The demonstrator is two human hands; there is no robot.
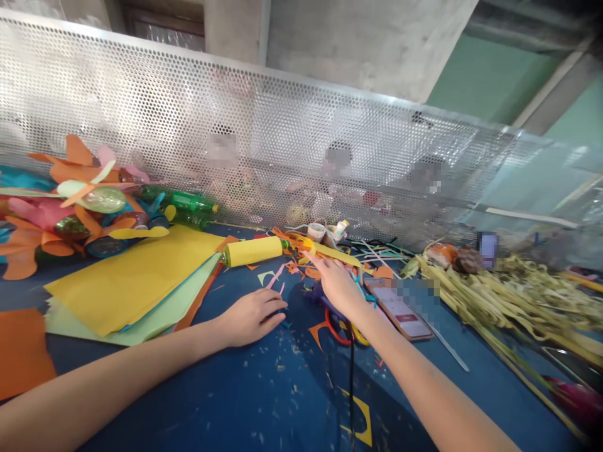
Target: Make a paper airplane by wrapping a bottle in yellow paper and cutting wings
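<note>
My left hand (254,314) rests on the blue table (264,395), fingers loosely curled and holding nothing, just right of a stack of yellow, green and orange paper sheets (136,282). My right hand (335,281) reaches forward with its fingers stretched out, the fingertips touching a yellow paper strip (336,254) among paper scraps. A bottle wrapped in yellow paper (254,250) lies on its side just left of that hand. Scissors with red and yellow handles (340,329) lie partly under my right wrist.
A phone (400,309) lies right of my right hand. Dried yellow-green leaf strips (513,301) are heaped at the right. Paper-flower bottles (85,201) and green bottles (191,204) stand at the back left. A perforated metal screen (282,138) closes off the table's far side, with people behind it.
</note>
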